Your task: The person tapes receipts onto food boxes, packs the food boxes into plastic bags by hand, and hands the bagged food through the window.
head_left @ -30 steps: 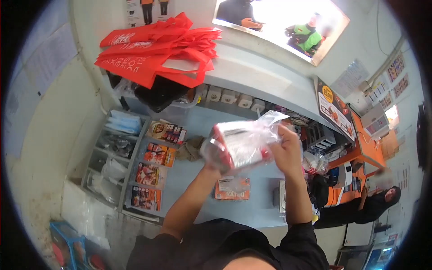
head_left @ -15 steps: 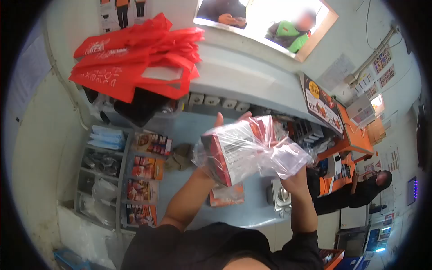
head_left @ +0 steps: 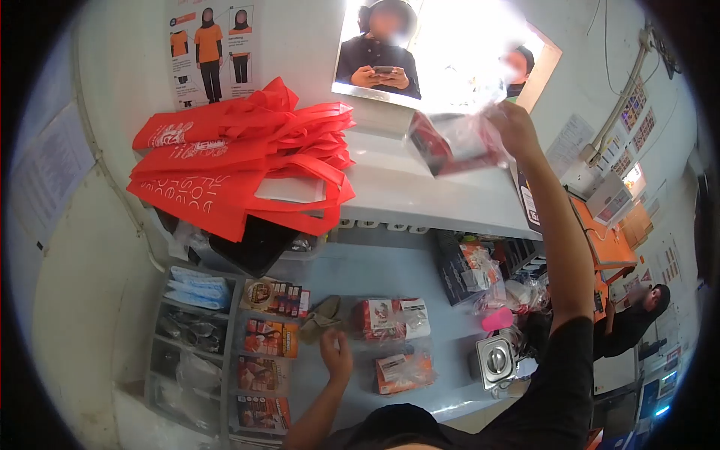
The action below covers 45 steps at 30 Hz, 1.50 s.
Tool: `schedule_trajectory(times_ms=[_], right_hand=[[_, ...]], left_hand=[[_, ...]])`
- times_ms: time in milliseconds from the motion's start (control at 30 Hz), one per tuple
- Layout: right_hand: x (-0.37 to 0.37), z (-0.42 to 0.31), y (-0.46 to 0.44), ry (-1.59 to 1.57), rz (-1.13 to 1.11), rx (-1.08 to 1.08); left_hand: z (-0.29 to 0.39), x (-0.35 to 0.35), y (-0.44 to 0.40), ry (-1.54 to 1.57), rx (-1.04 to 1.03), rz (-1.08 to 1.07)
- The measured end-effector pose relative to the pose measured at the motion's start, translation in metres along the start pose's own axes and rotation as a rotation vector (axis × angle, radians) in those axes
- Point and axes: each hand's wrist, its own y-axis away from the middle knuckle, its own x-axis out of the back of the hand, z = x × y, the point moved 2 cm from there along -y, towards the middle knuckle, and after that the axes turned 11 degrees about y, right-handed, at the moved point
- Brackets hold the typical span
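Observation:
My right hand (head_left: 510, 127) is stretched out towards the window, its fingers closed on the gathered top of a clear plastic bag with a red box (head_left: 457, 146) inside. The bagged box hangs blurred over the white ledge (head_left: 382, 169). Low over the grey-blue table, my left hand (head_left: 336, 352) is held with loosely curled fingers and nothing in it. It is nearest to a crumpled olive cloth (head_left: 321, 319). Two more plastic-wrapped packages lie right of that hand: a red and white box (head_left: 394, 319) and an orange one (head_left: 405, 373).
Red carrier bags (head_left: 240, 161) are piled on the ledge at left. A compartment rack (head_left: 191, 330) and printed cards (head_left: 270, 337) line the table's left side. A lidded metal container (head_left: 495, 360) stands at right. One person (head_left: 382, 56) holds a phone beyond the window; another (head_left: 637, 319) is at far right.
The bagged box has gone from between both hands up to the window ledge, in my right hand alone. My left hand has let go and dropped back over the table. The view has shifted too.

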Motion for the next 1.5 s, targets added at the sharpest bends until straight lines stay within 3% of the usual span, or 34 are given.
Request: schedule_trajectory(times_ms=[67, 133, 200, 333, 367, 467, 567, 667, 733, 800, 933, 1033, 1267, 1333, 1400, 1467, 1500], right_hand=[[-0.029, 0.012, -0.027, 0.000, 0.006, 0.000], [-0.076, 0.046, -0.053, -0.045, 0.093, -0.014], [-0.103, 0.051, -0.068, -0.009, 0.101, -0.001], [-0.152, 0.064, -0.089, -0.317, 0.080, -0.300], [-0.161, 0.063, -0.092, -0.386, 0.065, -0.418], [-0.178, 0.060, -0.099, -0.202, 0.050, -0.442], [-0.189, 0.066, -0.107, -0.208, 0.117, -0.499], [-0.174, 0.052, -0.108, 0.018, 0.045, -0.349], [-0.184, 0.066, -0.118, -0.009, 0.006, -0.344], [-0.183, 0.072, -0.120, -0.136, 0.174, -0.472], [-0.192, 0.074, -0.126, -0.307, 0.105, -0.551], [-0.208, 0.074, -0.126, -0.063, 0.084, -0.564], [-0.197, 0.083, -0.116, 0.570, -0.200, -0.362], [-0.193, 0.100, -0.101, 0.032, -0.030, -0.542], [-0.189, 0.111, -0.082, 0.288, 0.099, -0.360], [-0.179, 0.119, -0.045, -0.329, 0.161, -0.547], [-0.156, 0.097, -0.020, -0.488, 0.127, -0.585]], left_hand=[[-0.015, 0.018, 0.010, -0.140, -0.041, 0.022], [-0.017, 0.026, 0.020, -0.518, -0.246, -0.039], [-0.040, 0.036, 0.029, -0.575, -0.287, -0.098], [-0.047, 0.029, 0.027, -0.778, -0.258, -0.227], [-0.046, 0.028, 0.027, -0.782, -0.256, -0.229], [-0.048, 0.028, 0.025, -0.808, -0.269, -0.237], [-0.050, 0.026, 0.023, -0.833, -0.253, -0.251], [-0.049, 0.025, 0.023, -0.851, -0.248, -0.249], [-0.047, 0.024, 0.023, -0.866, -0.241, -0.244], [-0.048, 0.025, 0.024, -0.871, -0.243, -0.250], [-0.046, 0.023, 0.023, -0.891, -0.246, -0.241], [-0.045, 0.023, 0.023, -0.872, -0.245, -0.247], [-0.047, 0.022, 0.023, -0.812, -0.289, -0.211], [-0.045, 0.023, 0.026, -0.920, -0.270, -0.232], [-0.039, 0.023, 0.025, -0.900, -0.270, -0.236], [-0.036, 0.024, 0.029, -0.877, -0.261, -0.248], [-0.038, 0.025, 0.027, -0.872, -0.263, -0.238]])
